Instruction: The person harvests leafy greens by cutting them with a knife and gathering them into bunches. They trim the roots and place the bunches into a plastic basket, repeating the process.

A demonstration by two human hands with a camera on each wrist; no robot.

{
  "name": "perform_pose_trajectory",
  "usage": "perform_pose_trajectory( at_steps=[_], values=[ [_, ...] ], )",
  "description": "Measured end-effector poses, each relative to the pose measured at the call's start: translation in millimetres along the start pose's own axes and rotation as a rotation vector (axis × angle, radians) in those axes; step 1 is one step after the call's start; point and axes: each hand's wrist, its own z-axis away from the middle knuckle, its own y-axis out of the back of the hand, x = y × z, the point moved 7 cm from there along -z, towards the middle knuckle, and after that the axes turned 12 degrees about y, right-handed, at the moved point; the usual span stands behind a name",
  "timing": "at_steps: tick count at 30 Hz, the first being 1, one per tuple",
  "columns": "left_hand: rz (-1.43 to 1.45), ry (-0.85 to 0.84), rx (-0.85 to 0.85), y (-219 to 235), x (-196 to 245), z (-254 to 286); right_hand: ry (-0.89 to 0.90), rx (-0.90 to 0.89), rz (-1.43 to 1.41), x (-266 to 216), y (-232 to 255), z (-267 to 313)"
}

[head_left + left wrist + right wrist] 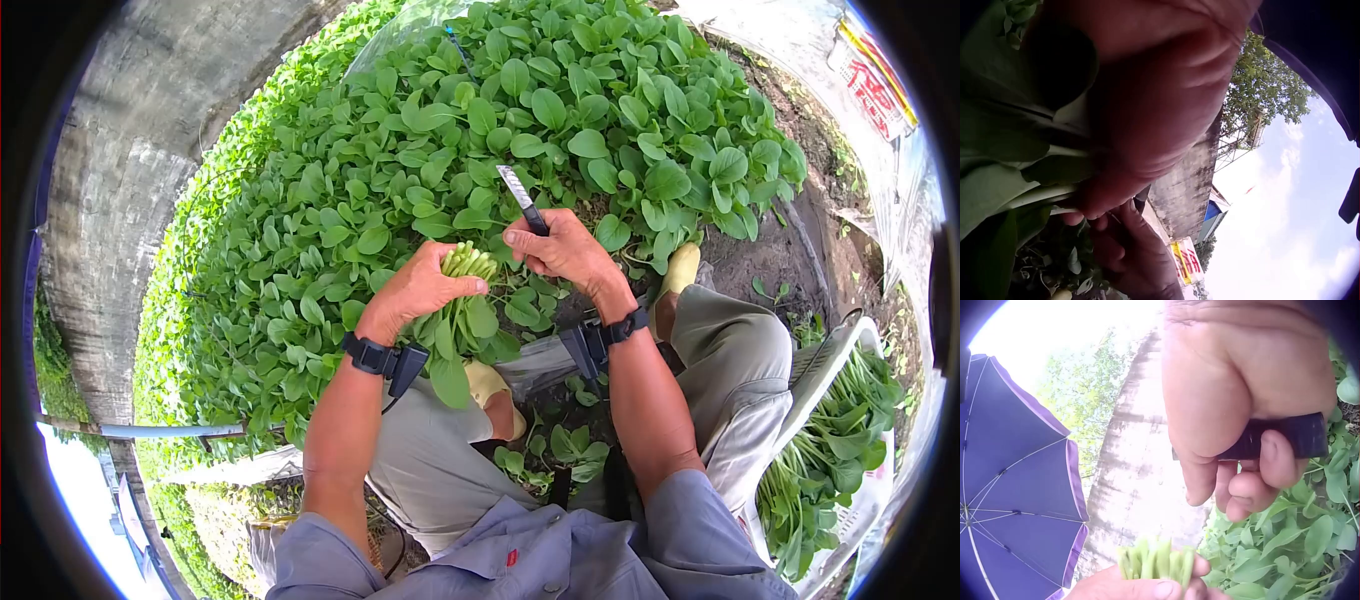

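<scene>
My left hand (418,290) grips a bunch of leafy greens (467,300), thumb across the stems. The pale cut stem ends point up and the leaves hang below the fist. Close to its right, my right hand (570,254) holds a snap-off utility knife (520,195), blade up and away from the bunch. In the right wrist view, fingers curl round the knife's black handle (1297,436), and the stem ends (1157,559) show below. Leaves and the left hand's palm fill much of the left wrist view.
A dense bed of growing greens (420,150) spreads in front. At right stands a white basket (815,385) heaped with picked greens (825,460). Loose leaves (565,450) lie on the soil between yellow shoes (487,385). A concrete wall (140,130) runs along the left; an umbrella (1016,475) is overhead.
</scene>
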Motion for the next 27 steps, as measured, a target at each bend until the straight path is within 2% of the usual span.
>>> perform_pose_trajectory(
  at_steps=[1, 3, 4, 5, 6, 7, 9, 11, 12, 13, 14, 15, 17, 18, 22, 24, 25, 27],
  values=[
    [-0.004, 0.010, -0.017, 2.5, -0.3, -2.2, -0.013, 0.011, -0.011, 23.8, 14.1, -6.6],
    [0.001, -0.025, 0.046, 20.0, -0.6, -5.4, 0.043, -0.021, 0.703, 74.4, 48.4, -13.4],
    [-0.143, -0.003, 0.100, 24.1, 12.6, -3.6, 0.034, -0.016, 0.687, 102.7, 53.6, -12.8],
    [-0.153, 0.010, 0.091, 17.4, 18.4, -7.5, -0.219, -0.168, 0.637, 149.1, 49.5, -5.3],
    [-0.341, -0.038, 0.079, 1.7, 29.7, -13.4, -0.466, -0.322, 0.580, 186.9, 41.2, 7.1],
    [-0.527, -0.092, 0.066, -15.3, 39.4, -21.0, -0.467, -0.320, 0.569, 199.7, 30.6, 10.5],
    [-0.455, -0.148, -0.153, -61.3, 28.9, -43.6, -0.197, -0.142, 0.660, 206.2, 9.1, 7.4],
    [-0.591, -0.082, -0.306, -93.4, -14.2, -77.9, -0.007, -0.177, 0.640, 222.6, -10.9, -2.0],
    [-0.589, -0.077, -0.316, -98.6, -40.0, -94.9, -0.023, -0.101, 0.655, 224.0, -16.7, -6.7],
    [-0.699, -0.108, -0.097, -89.3, -62.6, -112.0, -0.061, -0.075, 0.655, 225.5, -21.2, -10.5],
    [-0.807, -0.140, 0.127, -77.1, -71.5, -119.7, -0.019, -0.017, 0.643, 223.8, -25.7, -11.6],
    [-0.813, -0.135, 0.121, -74.6, -75.0, -122.7, 0.029, 0.044, 0.632, 225.2, -27.3, -15.4],
    [-0.954, 0.215, 0.220, -55.5, -101.9, -125.3, -0.012, 0.065, 0.629, 238.2, -33.6, -26.5],
    [-0.947, 0.204, 0.282, -52.2, -108.3, -124.8, -0.048, 0.082, 0.640, 244.9, -35.2, -29.4],
    [-0.955, 0.229, 0.221, -47.8, -131.0, -130.7, -0.097, 0.085, 0.633, 259.0, -38.6, -30.6],
    [-0.922, 0.171, 0.268, -44.4, -129.8, -128.4, -0.090, -0.147, 0.712, 264.0, -42.6, -18.0],
    [-0.922, 0.173, 0.266, -42.6, -129.4, -126.3, -0.092, -0.148, 0.710, 250.9, -37.2, -11.5],
    [-0.829, 0.184, 0.259, -37.7, -124.0, -119.2, -0.442, -0.163, 0.314, 238.4, -25.8, 15.7]
  ],
)
